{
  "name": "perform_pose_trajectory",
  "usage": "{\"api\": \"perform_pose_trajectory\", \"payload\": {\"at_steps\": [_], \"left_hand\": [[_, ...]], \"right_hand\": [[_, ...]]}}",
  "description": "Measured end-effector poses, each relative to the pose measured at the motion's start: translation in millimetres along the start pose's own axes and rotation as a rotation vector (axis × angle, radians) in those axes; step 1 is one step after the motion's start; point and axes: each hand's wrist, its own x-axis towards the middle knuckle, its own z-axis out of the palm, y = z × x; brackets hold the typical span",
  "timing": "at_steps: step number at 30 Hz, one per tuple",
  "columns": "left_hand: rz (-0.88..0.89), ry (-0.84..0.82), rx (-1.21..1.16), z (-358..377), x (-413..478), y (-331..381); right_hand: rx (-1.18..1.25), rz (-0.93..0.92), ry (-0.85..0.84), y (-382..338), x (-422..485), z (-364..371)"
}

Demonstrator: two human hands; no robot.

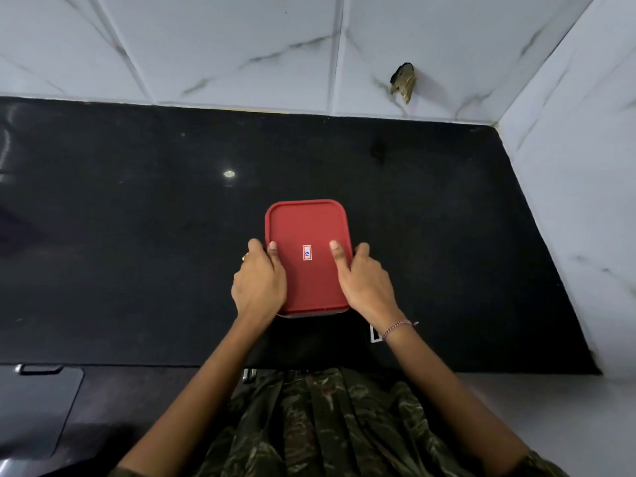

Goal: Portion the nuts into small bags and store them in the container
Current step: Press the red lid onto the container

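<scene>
Black counter (pixel 137 218) lies bare on all sides of our container (pixel 285 313), which sits mid-counter toward the front edge; tiled walls (pixel 241 46) close the back and right. A small sticker (pixel 307 253) on its red lid (pixel 306 225) seems to read "19". Our left hand (pixel 260 284) and right hand (pixel 366 284) clasp its long sides, thumbs on the lid.

The container (pixel 304 315) sits on the counter (pixel 137 218), lid (pixel 308 232) on top, left hand (pixel 260 284) gripping its left side, right hand (pixel 366 284) its right; wall (pixel 241 46) behind.
</scene>
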Motion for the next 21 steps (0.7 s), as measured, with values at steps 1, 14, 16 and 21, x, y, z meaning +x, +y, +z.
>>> {"api": "perform_pose_trajectory", "payload": {"at_steps": [1,14,16,21], "left_hand": [[0.005,0.005,0.0,2,-3,0],[0.089,0.048,-0.07,10,-4,-3],[0.109,0.044,-0.088,10,-2,-3],[0.155,0.023,-0.087,10,15,2]], "right_hand": [[0.002,0.036,-0.003,3,1,0],[0.131,-0.027,0.114,12,4,10],[0.115,-0.033,0.101,13,7,9],[0.113,-0.03,0.087,8,19,5]]}}
